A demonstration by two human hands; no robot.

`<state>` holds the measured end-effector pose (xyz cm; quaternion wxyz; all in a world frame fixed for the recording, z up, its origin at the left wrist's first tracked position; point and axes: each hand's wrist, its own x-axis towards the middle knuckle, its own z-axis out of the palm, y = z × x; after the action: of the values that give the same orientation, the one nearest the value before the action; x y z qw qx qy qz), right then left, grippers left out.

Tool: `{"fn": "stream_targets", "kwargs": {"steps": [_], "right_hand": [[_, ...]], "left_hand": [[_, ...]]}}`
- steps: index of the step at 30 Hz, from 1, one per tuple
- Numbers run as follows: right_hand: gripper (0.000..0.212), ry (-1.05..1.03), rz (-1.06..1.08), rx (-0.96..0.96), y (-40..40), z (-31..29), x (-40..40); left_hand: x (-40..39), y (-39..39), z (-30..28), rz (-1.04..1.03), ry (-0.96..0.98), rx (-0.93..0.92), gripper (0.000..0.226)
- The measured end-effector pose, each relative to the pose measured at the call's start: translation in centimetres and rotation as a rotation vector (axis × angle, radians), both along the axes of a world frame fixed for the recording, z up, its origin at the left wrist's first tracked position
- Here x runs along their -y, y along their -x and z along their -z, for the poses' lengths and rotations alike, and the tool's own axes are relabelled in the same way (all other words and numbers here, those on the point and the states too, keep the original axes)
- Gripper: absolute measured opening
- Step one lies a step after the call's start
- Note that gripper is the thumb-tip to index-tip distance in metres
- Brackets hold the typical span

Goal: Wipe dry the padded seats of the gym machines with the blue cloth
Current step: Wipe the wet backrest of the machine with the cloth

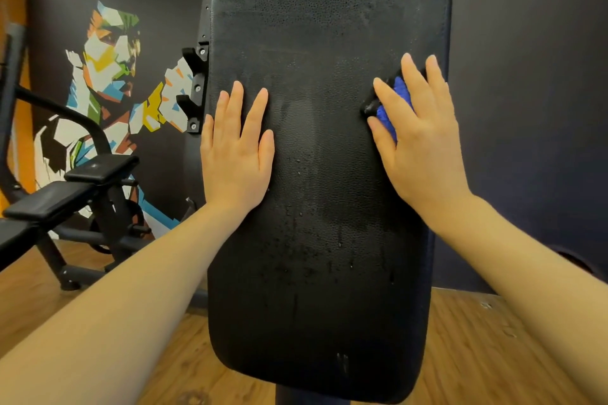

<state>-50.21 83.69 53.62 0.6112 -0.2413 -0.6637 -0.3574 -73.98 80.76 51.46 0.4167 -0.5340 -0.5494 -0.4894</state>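
A tall black padded back cushion [322, 29] of a gym machine fills the middle of the view, upright, with wet streaks and droplets on its lower half. My left hand [235, 154] lies flat on the pad's left side, fingers straight and spread, holding nothing. My right hand [421, 138] presses the blue cloth [399, 89] flat against the pad's right side with straight fingers; only small patches of the cloth show between the fingers.
A black weight bench [65, 194] with padded sections stands at the left on the wooden floor [467, 348]. A colourful mural [112, 76] covers the dark wall behind. Black brackets [194, 89] stick out from the machine's left edge.
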Motion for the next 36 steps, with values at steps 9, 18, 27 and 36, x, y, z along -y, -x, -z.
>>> {"fn": "stream_targets", "kwargs": {"steps": [9,18,27,36], "right_hand": [[0.047,0.13,-0.029,0.051,-0.7,7.1,2.0],[0.046,0.106,-0.042,0.042,-0.7,5.6,1.8],[0.04,0.058,-0.016,0.026,-1.3,-2.4,0.1],[0.042,0.076,-0.043,0.138,-1.2,2.7,1.0]], "left_hand": [[0.2,-0.1,0.0,0.014,0.03,0.018,0.059],[0.4,0.0,0.0,0.022,0.048,0.016,0.058],[0.3,-0.1,0.2,0.007,0.021,0.019,0.058],[0.3,-0.2,0.3,0.028,0.023,0.031,0.059]]}}
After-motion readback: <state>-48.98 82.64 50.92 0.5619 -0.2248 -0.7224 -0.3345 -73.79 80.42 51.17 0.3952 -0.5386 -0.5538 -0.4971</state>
